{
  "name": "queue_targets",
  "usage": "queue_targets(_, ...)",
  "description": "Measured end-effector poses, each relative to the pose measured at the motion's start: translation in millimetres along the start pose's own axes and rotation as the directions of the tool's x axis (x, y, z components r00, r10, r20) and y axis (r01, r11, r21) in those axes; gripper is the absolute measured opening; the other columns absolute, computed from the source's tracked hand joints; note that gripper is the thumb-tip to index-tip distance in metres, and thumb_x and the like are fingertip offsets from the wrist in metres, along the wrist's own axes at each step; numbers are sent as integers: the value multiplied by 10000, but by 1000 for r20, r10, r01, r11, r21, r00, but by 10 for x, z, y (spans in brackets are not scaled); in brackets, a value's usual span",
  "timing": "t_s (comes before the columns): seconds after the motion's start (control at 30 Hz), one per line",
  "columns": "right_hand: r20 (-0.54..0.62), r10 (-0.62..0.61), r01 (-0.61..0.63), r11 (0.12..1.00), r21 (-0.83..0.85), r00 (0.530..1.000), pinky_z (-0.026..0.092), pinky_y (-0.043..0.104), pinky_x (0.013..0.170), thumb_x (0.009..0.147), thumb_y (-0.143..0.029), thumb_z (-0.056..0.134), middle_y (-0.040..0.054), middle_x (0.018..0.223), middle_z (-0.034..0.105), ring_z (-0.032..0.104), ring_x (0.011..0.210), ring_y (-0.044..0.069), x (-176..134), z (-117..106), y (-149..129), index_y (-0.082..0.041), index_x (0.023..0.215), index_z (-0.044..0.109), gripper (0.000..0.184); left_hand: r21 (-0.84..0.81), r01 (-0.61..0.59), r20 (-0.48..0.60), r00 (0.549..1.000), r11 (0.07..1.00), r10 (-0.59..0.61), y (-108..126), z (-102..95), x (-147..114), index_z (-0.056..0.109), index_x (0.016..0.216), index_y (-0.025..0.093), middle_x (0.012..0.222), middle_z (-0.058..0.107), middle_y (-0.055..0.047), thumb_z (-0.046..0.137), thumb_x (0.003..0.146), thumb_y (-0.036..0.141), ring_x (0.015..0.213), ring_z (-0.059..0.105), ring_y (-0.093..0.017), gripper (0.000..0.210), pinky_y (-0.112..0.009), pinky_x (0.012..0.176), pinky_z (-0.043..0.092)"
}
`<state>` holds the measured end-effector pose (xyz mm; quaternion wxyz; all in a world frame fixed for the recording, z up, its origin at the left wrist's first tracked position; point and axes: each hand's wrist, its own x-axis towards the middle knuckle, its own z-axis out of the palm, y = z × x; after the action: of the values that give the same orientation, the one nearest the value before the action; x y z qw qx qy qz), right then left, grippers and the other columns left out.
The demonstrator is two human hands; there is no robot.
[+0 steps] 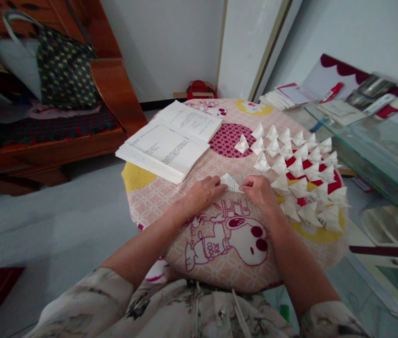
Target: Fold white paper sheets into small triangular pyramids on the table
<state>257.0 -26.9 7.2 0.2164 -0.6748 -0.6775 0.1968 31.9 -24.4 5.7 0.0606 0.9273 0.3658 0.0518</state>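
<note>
A small folded piece of printed paper, triangular at the top, lies on the cloth-covered round table between my hands. My left hand has its fingers closed at the paper's left corner. At the right corner, my right hand pinches the edge between thumb and fingers. To the right stand several folded paper boats in rough rows, with one boat at the left end of the group. An open book of printed pages lies beyond my left hand.
The tablecloth has cartoon dog prints. A glass shelf holding metal cups and a red marker stands close on the right. On the left is a wooden bench with a dark patterned bag.
</note>
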Motion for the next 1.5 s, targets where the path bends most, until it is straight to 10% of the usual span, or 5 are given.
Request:
queue_targets(0.47, -119, -39, 28, 996, -88, 992, 397, 276, 613, 714, -119, 616, 25, 643, 669, 579, 629, 165, 3, -37, -147, -170, 643, 678, 107, 139, 63, 40, 997, 988, -69, 180, 136, -51, 392, 1494, 326, 1342, 486, -113, 446, 977, 194, 1150, 475, -269, 536, -342, 884, 513)
queue_targets(0.6, 12, -141, 139, 983, 117, 990, 433, 251, 624, 742, -105, 588, 30, 701, 711, 630, 665, 160, 0, 31, -278, -168, 719, 716, 145, 93, 66, 22, 997, 993, -69, 166, 122, -45, 451, 1459, 313, 1292, 513, -131, 416, 981, 175, 1134, 484, -285, 499, -351, 845, 521)
queue_targets(0.87, 124, 17, -33, 991, 127, 992, 409, 236, 572, 703, -112, 636, 7, 653, 699, 599, 605, 142, 65, 132, -198, -178, 668, 715, 109, 4, 64, -26, 998, 998, -64, 89, 160, -43, 523, 1395, 303, 1255, 542, -115, 458, 964, 174, 1095, 503, -269, 454, -349, 830, 523)
queue_targets(1.5, -40, 123, -128, 981, -149, 992, 376, 264, 573, 661, -100, 580, 29, 600, 650, 554, 591, 153, -54, -156, 78, -175, 580, 664, 138, -30, 61, -42, 997, 998, -62, 84, 145, -50, 535, 1399, 277, 1281, 547, -125, 433, 978, 196, 1124, 503, -278, 441, -346, 802, 530)
